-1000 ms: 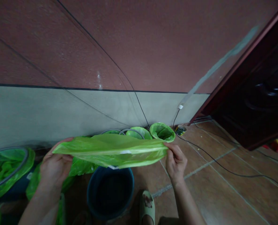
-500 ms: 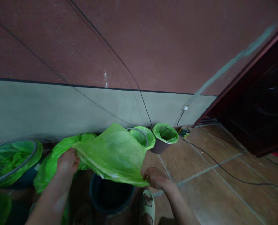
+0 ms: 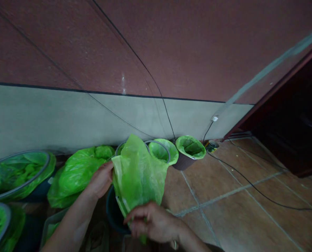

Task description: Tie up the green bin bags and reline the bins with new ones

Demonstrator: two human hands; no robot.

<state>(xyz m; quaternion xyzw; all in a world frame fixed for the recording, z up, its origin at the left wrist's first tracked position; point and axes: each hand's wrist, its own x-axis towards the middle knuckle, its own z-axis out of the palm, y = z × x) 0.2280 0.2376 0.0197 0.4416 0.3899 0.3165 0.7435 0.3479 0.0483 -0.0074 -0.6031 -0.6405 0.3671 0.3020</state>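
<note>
A light green plastic bag (image 3: 141, 171) hangs between my two hands, over a dark bucket (image 3: 113, 213). My left hand (image 3: 102, 178) is closed on the bag's upper left edge. Lower down, my right hand (image 3: 153, 220) is closed on the bag's near edge, with a bit of green plastic showing between its fingers. The bag and my right hand cover most of the bucket. Left of my left hand lies a bulging bright green plastic bag (image 3: 79, 168).
Along the wall stand a brown bin (image 3: 183, 160) and a smaller bin (image 3: 163, 150), both lined in green. At left are a wide lined tub (image 3: 47, 182) and another lined container (image 3: 6, 217). A black cable (image 3: 253, 190) crosses the tiled floor (image 3: 250, 224) near a can (image 3: 212, 146).
My right hand has moved left and down, closer to my left hand. The bag, spread wide before, now hangs narrower and more upright. The view has shifted slightly.
</note>
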